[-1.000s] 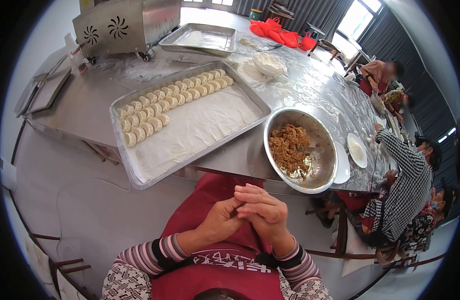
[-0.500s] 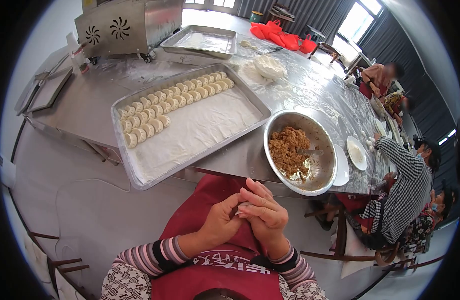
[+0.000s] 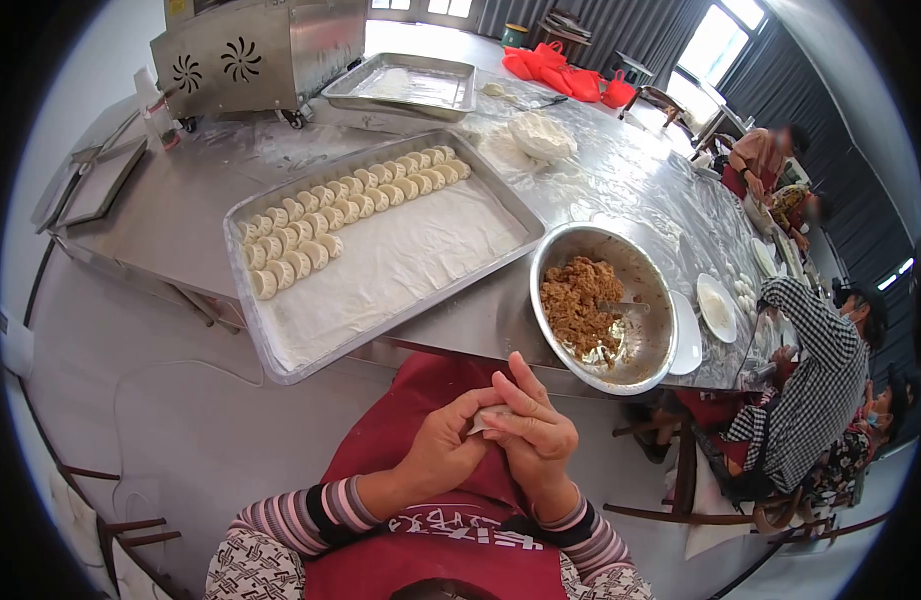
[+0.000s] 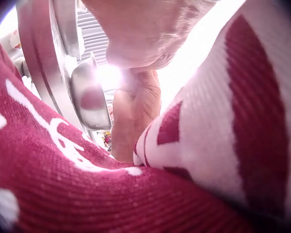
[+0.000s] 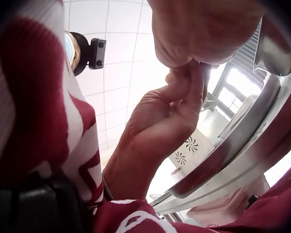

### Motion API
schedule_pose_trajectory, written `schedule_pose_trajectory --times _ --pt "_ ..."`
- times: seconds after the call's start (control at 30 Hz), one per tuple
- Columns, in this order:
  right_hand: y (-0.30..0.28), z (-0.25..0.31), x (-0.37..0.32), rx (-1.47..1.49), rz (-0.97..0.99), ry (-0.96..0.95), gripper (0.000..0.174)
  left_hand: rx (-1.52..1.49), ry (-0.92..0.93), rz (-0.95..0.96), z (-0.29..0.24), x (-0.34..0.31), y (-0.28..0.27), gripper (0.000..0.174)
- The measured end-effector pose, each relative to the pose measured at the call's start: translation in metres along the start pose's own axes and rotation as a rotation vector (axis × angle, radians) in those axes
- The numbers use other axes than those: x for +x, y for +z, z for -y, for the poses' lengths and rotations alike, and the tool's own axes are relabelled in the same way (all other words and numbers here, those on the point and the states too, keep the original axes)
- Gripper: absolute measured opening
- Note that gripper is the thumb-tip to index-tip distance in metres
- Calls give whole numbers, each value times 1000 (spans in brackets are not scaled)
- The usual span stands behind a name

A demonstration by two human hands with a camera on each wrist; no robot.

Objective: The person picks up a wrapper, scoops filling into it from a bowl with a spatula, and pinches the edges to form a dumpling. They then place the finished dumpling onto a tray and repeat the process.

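Note:
In the head view, both hands meet over the red apron around a pale dumpling (image 3: 488,417), of which only a small part shows between the fingers. My left hand (image 3: 441,445) pinches it from the left with thumb and curled fingers. On the other side my right hand (image 3: 537,440) grips it, its index finger pointing up and away. The right wrist view shows the left hand (image 5: 160,124) from below, its fingers meeting the right hand (image 5: 203,34); the dumpling is hidden there. In the left wrist view the left hand (image 4: 145,34) covers most of the right.
A large tray (image 3: 401,290) with rows of dumplings (image 3: 341,205) lies ahead left. Right of it stands a metal bowl (image 3: 646,335) of brown filling (image 3: 579,300) with a utensil. Farther off are flour (image 3: 541,135), another tray (image 3: 406,85) and a steel machine (image 3: 256,65). Several people sit at right.
The fingers have shifted on the dumpling, and more of its pale dough now shows between them. My right index finger has lifted and straightened. The tray and bowl stay in place.

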State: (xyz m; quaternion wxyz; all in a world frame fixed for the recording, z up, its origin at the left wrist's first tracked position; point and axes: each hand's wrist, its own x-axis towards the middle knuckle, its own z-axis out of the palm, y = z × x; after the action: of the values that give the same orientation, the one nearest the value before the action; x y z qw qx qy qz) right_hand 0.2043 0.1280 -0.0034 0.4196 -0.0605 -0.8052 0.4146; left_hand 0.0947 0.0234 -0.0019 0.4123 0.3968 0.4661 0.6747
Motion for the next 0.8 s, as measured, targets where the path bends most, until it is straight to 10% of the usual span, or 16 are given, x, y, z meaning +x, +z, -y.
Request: schedule_pose_trajectory --times 0.8 --pt "8 8 0 -282 -208 37 42 -242 -160 -10 -10 4 5 36"
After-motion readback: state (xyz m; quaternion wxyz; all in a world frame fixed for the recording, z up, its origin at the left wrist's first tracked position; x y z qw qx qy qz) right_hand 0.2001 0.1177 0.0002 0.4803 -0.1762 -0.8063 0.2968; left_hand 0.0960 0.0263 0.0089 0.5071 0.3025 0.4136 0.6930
